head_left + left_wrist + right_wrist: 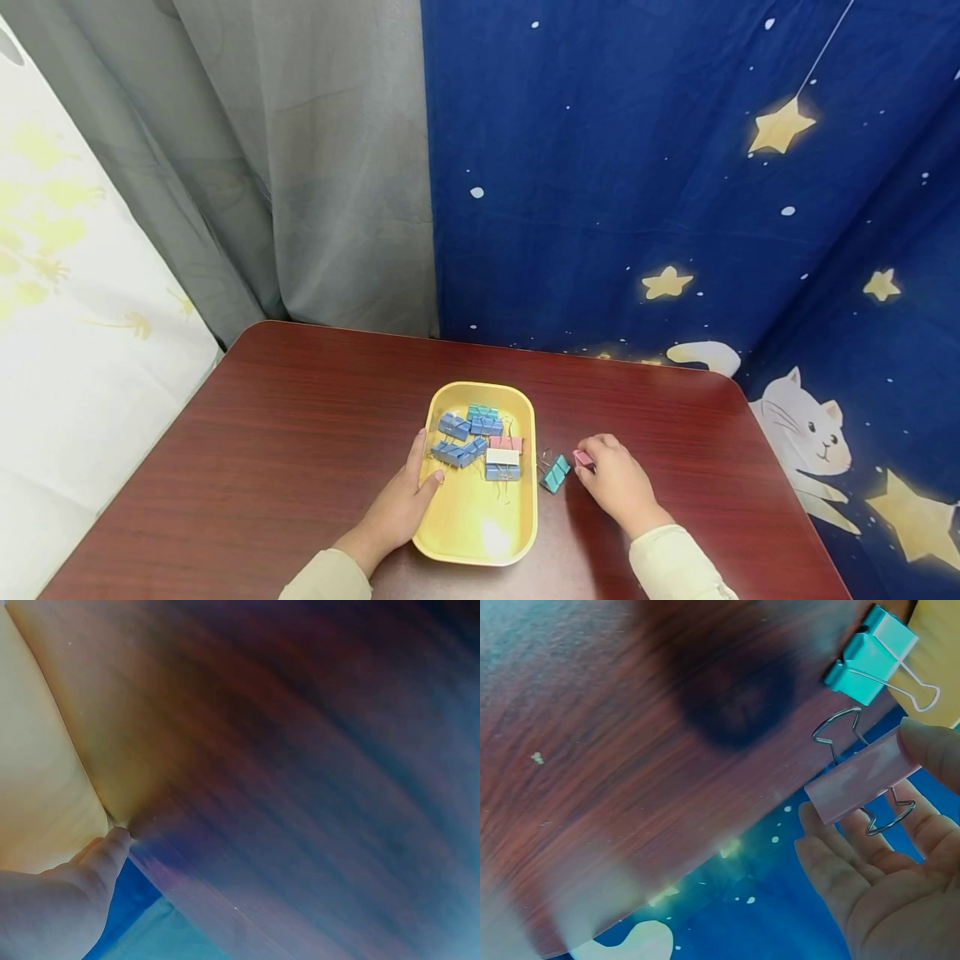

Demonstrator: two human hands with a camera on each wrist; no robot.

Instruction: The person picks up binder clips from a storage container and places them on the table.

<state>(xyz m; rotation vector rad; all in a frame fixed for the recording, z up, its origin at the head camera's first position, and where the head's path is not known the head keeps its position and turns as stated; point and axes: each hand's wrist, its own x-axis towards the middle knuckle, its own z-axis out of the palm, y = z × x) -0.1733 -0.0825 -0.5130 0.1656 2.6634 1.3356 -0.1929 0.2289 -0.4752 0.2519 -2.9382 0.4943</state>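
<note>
My left hand [397, 504] holds the left side of a yellow tray [472, 557], thumb over the rim and fingers along the outer wall. In the left wrist view that hand [79, 892] shows only partly against the tray's wall [45, 772]. My right hand [621, 483] pinches a pink binder clip [862, 776] between thumb and fingers, just right of the tray. A teal binder clip [556, 473] lies on the table between the tray and that hand. Inside the tray, toward its far half, lie several blue binder clips [454, 426], plus teal, pink and white ones.
The dark red wooden table [300, 417] carries the tray near its front. Behind its far edge hang a grey curtain [352, 167] and a blue curtain [600, 167] with stars. White patterned fabric [90, 333] hangs along the left side.
</note>
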